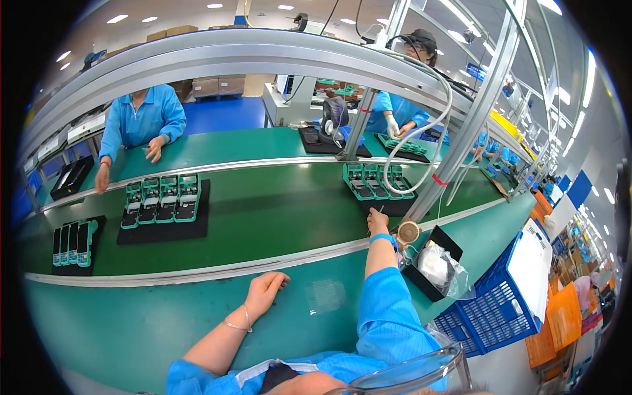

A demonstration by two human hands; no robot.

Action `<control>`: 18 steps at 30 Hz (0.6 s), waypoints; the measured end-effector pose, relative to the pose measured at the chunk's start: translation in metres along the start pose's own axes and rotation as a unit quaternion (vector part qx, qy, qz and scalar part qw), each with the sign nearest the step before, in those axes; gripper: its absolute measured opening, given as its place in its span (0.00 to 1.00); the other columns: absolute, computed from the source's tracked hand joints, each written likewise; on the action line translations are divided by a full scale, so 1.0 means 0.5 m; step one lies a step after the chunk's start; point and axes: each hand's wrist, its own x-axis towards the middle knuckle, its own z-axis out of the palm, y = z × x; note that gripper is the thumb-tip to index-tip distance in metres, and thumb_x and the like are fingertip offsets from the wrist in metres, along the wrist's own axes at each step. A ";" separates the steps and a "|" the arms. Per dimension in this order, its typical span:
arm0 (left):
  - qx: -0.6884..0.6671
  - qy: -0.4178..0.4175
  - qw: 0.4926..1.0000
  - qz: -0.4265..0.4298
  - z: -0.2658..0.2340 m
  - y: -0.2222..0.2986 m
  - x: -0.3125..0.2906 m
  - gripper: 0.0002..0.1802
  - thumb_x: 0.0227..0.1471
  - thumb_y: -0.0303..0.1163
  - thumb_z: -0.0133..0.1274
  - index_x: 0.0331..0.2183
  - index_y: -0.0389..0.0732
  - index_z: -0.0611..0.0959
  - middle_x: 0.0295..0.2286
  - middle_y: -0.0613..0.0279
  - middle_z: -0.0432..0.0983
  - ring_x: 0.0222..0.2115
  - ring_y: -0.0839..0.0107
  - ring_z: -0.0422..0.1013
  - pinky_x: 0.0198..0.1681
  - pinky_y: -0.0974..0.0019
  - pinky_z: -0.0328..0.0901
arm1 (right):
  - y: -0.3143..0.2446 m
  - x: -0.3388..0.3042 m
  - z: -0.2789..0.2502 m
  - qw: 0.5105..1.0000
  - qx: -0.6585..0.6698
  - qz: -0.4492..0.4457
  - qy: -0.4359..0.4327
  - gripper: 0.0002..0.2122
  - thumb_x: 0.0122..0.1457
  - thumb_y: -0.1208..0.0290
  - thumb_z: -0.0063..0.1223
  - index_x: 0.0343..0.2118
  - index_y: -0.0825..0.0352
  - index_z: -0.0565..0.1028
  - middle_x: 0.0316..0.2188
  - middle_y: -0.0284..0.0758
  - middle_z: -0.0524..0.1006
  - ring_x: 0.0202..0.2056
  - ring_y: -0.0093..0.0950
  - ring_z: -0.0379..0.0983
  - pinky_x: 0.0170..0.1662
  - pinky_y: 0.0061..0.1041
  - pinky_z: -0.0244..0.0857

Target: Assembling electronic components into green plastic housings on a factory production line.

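Note:
My right hand (pixel 378 224) reaches over the belt's near rail, with the fingers pinched together. A thin, slender thing seems to stick up from the fingertips, too small to name. Just beyond it, several green-framed handheld devices (pixel 374 180) lie side by side on a black mat (pixel 394 207), apart from the fingers as far as I can tell. A blue band circles my right wrist. My left hand (pixel 264 291) rests on the green worktop (pixel 158 319), its fingers curled in and nothing showing in them. Beside it lies a small clear plastic sheet (pixel 326 296).
Two more device groups sit on the dark green belt (pixel 276 210) at left. To the right are a small round fan (pixel 407 232), a black box (pixel 421 280) with plastic bags, a blue crate (pixel 490 316) and a metal post (pixel 461 131). Two co-workers work across the belt.

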 end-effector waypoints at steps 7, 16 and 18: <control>-0.168 0.021 0.983 -0.072 0.004 -0.034 0.028 0.18 0.66 0.35 0.44 0.42 0.29 0.81 0.37 0.54 0.79 0.36 0.68 0.78 0.40 0.67 0.74 | 0.027 -0.165 0.100 0.992 -0.062 0.023 -0.108 0.12 0.58 0.70 0.60 0.21 0.65 0.69 0.15 0.27 0.66 0.12 0.16 0.58 0.12 0.17 0.44; -0.395 0.019 0.895 -0.205 -0.042 -0.032 0.077 0.36 0.62 0.50 0.51 0.56 0.27 0.65 0.49 0.40 0.71 0.44 0.50 0.76 0.48 0.55 0.72 | 0.075 -0.493 0.091 0.928 -0.115 0.034 -0.353 0.15 0.60 0.63 0.60 0.20 0.59 0.68 0.17 0.20 0.64 0.16 0.11 0.56 0.17 0.16 0.42; -0.464 0.054 0.851 -0.240 -0.034 -0.030 0.097 0.37 0.61 0.52 0.51 0.55 0.29 0.65 0.50 0.39 0.69 0.46 0.48 0.74 0.50 0.54 0.71 | 0.106 -0.566 0.079 0.913 -0.149 0.017 -0.380 0.17 0.61 0.60 0.59 0.19 0.58 0.67 0.15 0.19 0.64 0.16 0.11 0.57 0.17 0.16 0.43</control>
